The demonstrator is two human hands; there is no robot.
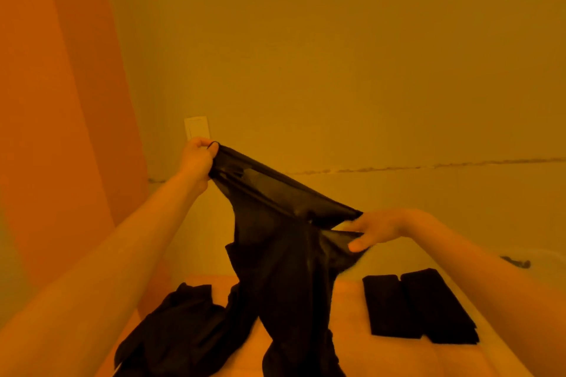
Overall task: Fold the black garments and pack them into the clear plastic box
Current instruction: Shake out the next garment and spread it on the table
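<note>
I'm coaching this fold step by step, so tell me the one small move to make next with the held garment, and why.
Probably lower it flat onto the bed. The left hand and right hand hold the sheer black garment stretched by its top edge in the air, legs dangling onto the unfolded pile. Two folded pieces already lie flat to the right.

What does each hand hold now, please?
Left hand: grips one end of the sheer garment.
Right hand: pinches its other end.
</note>
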